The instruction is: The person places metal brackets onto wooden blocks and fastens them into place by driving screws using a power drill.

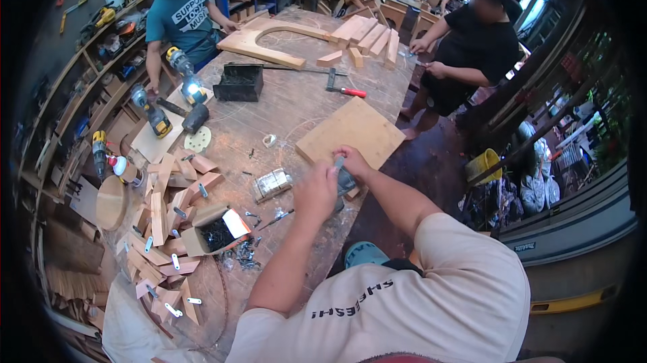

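Both hands meet over the near edge of the workbench, beside a flat square wooden board [350, 130]. My right hand [355, 163] is closed in a pinch on a small grey strip [339, 161]. Close against it, my left hand [315, 191] is curled and blurred by motion; what its fingers hold is hidden. Under the hands lies a dark object [346, 181], mostly covered, its kind unclear. Left of my left hand sits a clear-wrapped packet [272, 185]. An open cardboard box of dark screws [217, 235] stands farther left, with loose screws beside it.
Cut wood pieces [158, 218], several with metal plates, pile up at left. Cordless drills [156, 120], a mallet [195, 120], a black bin [239, 83] and a clamp [344, 90] lie beyond. Co-workers stand at the far left [182, 19] and right [478, 39].
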`<action>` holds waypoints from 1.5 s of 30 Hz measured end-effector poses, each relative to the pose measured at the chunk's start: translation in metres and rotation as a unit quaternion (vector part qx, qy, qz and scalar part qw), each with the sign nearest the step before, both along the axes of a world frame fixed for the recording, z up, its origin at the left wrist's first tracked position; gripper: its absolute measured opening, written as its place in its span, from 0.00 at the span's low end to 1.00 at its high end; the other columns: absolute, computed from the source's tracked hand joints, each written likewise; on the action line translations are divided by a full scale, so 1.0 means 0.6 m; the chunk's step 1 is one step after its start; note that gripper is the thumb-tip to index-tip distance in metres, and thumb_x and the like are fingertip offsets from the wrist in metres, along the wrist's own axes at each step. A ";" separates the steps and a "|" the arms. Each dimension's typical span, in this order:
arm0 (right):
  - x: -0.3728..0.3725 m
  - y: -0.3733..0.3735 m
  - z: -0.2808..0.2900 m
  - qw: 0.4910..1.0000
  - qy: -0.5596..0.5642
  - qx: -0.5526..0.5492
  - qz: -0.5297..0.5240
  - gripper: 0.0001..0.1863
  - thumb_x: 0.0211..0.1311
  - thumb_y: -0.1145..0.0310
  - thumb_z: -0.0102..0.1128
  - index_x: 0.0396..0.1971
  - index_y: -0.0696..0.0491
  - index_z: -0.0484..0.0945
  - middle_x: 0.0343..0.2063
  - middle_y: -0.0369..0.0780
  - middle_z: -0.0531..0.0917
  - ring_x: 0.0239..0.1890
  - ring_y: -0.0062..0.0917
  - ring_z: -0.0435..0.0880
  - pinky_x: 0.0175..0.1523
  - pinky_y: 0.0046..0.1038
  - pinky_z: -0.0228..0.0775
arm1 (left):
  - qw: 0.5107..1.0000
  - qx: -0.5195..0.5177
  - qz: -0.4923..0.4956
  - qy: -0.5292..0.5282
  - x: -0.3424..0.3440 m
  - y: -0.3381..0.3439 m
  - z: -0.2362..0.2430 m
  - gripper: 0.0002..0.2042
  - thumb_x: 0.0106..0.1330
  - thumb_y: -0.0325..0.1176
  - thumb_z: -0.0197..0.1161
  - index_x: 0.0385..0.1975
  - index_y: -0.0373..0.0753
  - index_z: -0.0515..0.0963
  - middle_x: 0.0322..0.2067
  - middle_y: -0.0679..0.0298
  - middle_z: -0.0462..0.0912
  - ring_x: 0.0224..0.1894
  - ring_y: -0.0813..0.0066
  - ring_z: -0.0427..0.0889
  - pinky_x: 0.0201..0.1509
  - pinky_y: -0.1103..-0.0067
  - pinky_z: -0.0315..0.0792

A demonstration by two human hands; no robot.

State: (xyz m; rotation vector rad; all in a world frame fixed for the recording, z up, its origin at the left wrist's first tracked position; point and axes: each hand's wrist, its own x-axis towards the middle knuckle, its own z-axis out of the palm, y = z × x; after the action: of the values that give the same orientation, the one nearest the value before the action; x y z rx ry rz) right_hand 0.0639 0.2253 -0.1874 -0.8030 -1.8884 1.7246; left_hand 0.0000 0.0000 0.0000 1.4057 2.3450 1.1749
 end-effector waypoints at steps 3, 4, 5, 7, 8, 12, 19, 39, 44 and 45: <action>0.008 -0.011 0.031 0.993 -0.033 -0.114 0.017 0.15 0.55 0.72 0.58 0.43 0.55 0.72 0.22 0.33 0.78 0.17 0.16 0.75 0.19 0.18 0.65 | 1.000 0.021 0.020 -0.009 0.018 -0.007 -0.009 0.12 0.66 0.41 0.52 0.30 0.39 0.70 0.26 0.50 0.77 0.32 0.46 0.76 0.34 0.58 0.67; -0.003 -0.002 0.047 0.993 -0.037 -0.109 0.037 0.14 0.55 0.72 0.58 0.43 0.55 0.72 0.22 0.33 0.78 0.16 0.15 0.74 0.19 0.18 0.65 | 1.000 0.023 0.012 -0.009 0.018 -0.005 -0.004 0.11 0.66 0.41 0.52 0.30 0.39 0.70 0.26 0.50 0.77 0.31 0.46 0.77 0.34 0.59 0.67; -0.022 0.006 0.061 0.991 -0.043 -0.107 0.065 0.14 0.55 0.73 0.57 0.43 0.55 0.72 0.22 0.33 0.78 0.16 0.15 0.74 0.19 0.18 0.65 | 1.000 0.022 0.013 -0.011 0.015 -0.003 0.000 0.11 0.66 0.40 0.52 0.30 0.38 0.71 0.26 0.50 0.77 0.31 0.47 0.77 0.33 0.60 0.68; -0.070 0.028 0.089 0.989 -0.034 -0.091 0.107 0.15 0.56 0.72 0.57 0.44 0.54 0.73 0.22 0.33 0.78 0.16 0.15 0.74 0.18 0.18 0.64 | 0.999 0.021 0.028 0.005 0.006 0.007 0.008 0.10 0.65 0.39 0.52 0.30 0.39 0.71 0.25 0.51 0.77 0.30 0.48 0.77 0.32 0.61 0.68; -0.102 0.028 0.098 0.986 -0.048 -0.089 0.129 0.14 0.55 0.71 0.57 0.43 0.54 0.73 0.21 0.32 0.78 0.16 0.15 0.74 0.19 0.18 0.64 | 0.999 0.030 0.015 -0.002 0.002 0.007 0.010 0.09 0.65 0.38 0.53 0.30 0.38 0.71 0.25 0.51 0.77 0.30 0.48 0.77 0.32 0.61 0.68; -0.262 0.048 0.127 0.975 -0.056 -0.061 0.205 0.11 0.53 0.70 0.58 0.38 0.54 0.76 0.19 0.32 0.76 0.16 0.15 0.73 0.19 0.19 0.63 | 0.999 0.006 0.027 -0.034 0.012 -0.006 0.021 0.09 0.64 0.37 0.55 0.30 0.38 0.71 0.26 0.52 0.77 0.32 0.50 0.77 0.34 0.63 0.68; -0.528 0.131 0.209 0.987 -0.003 -0.057 0.153 0.06 0.55 0.67 0.59 0.22 0.51 0.77 0.17 0.33 0.77 0.16 0.16 0.73 0.19 0.20 0.62 | 0.987 0.010 0.105 -0.123 0.030 0.005 0.027 0.07 0.62 0.32 0.57 0.29 0.36 0.73 0.25 0.58 0.76 0.29 0.60 0.76 0.36 0.72 0.68; -0.073 0.018 0.159 0.821 -0.057 -0.108 0.557 0.11 0.63 0.75 0.52 0.45 0.57 0.74 0.28 0.34 0.79 0.29 0.15 0.76 0.33 0.17 0.68 | 0.868 0.314 0.380 0.061 0.128 -0.034 -0.056 0.03 0.61 0.25 0.56 0.30 0.33 0.72 0.30 0.56 0.77 0.33 0.61 0.77 0.39 0.73 0.70; -0.063 0.019 0.185 0.899 0.015 -0.116 0.421 0.08 0.64 0.73 0.51 0.42 0.57 0.74 0.26 0.37 0.77 0.27 0.18 0.74 0.32 0.19 0.67 | 0.859 0.191 0.473 -0.040 0.147 -0.175 -0.139 0.05 0.63 0.28 0.57 0.33 0.33 0.74 0.30 0.58 0.78 0.32 0.69 0.77 0.38 0.76 0.71; -0.058 0.022 0.202 0.902 0.014 -0.112 0.417 0.08 0.64 0.73 0.51 0.42 0.57 0.74 0.26 0.37 0.77 0.27 0.18 0.74 0.32 0.19 0.67 | 0.846 0.125 0.509 -0.100 0.148 -0.204 -0.150 0.06 0.64 0.29 0.58 0.34 0.33 0.74 0.30 0.59 0.78 0.33 0.73 0.77 0.38 0.78 0.71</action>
State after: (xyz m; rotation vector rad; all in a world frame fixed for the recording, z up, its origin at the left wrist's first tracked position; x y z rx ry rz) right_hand 0.0292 0.2383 -0.0660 0.0184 -2.2072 2.4500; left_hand 0.0890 -0.1226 -0.0900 -0.1022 2.8646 1.7613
